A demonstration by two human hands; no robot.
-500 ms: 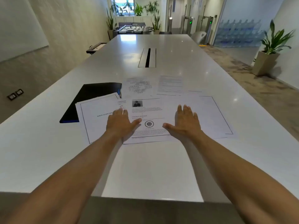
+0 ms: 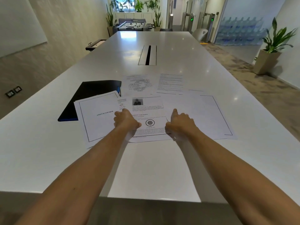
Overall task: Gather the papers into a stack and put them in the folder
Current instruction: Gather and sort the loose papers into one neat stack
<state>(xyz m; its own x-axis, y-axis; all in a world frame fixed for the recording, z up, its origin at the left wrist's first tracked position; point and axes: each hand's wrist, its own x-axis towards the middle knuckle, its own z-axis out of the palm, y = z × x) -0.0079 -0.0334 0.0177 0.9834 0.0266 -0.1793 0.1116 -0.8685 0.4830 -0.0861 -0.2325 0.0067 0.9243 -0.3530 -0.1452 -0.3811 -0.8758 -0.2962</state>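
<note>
Several printed sheets lie spread on the white table [image 2: 162, 168]. A black folder [image 2: 90, 93] lies closed at the left, partly under the bibliography sheet [image 2: 95, 117]. In the middle is a sheet with a photo and a round seal [image 2: 149, 111]. A bordered blank sheet [image 2: 207, 114] lies to its right, with a diagram sheet [image 2: 138, 84] and a text sheet [image 2: 170, 83] farther back. My left hand [image 2: 125, 120] curls its fingers at the photo sheet's left edge. My right hand [image 2: 180, 123] pinches that sheet's right edge, index finger extended.
A cable slot [image 2: 148, 55] is set in the table's middle, beyond the papers. A potted plant [image 2: 272, 51] stands on the floor at the right. A wall runs along the left, and a football table [image 2: 129, 25] stands past the far end.
Both hands lay flat with straight fingers on the papers before. Now their fingers have curled in at the two side edges of the photo sheet, whose right edge has lifted slightly.
</note>
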